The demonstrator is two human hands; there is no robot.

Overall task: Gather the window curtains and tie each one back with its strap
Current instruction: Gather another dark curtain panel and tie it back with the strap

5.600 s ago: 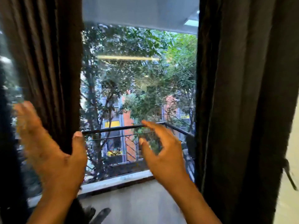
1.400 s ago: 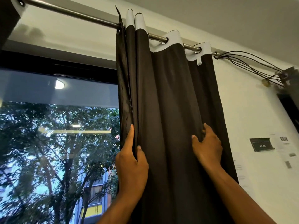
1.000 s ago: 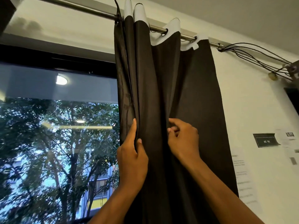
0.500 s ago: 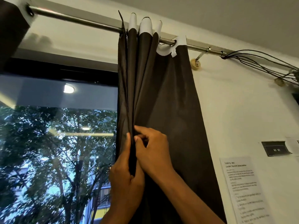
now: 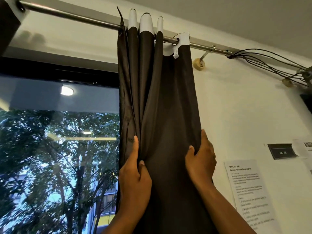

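Two hands on dark brown fabric curtain [image 5: 168, 102], hanging from steel rod [image 5: 70, 16] beside window: left hand [image 5: 135, 179] fingers pinch gathered pleats, right hand [image 5: 200, 162] fingers grip outer edge.

The curtain [image 5: 168, 115] hangs from the rod [image 5: 76, 17], between the window [image 5: 59, 157] on its left and the wall [image 5: 244, 107] on its right. The left hand [image 5: 135, 179] holds its left folds, the right hand [image 5: 201, 164] its right edge. A paper sheet [image 5: 249, 191] is on the wall, right of the curtain.
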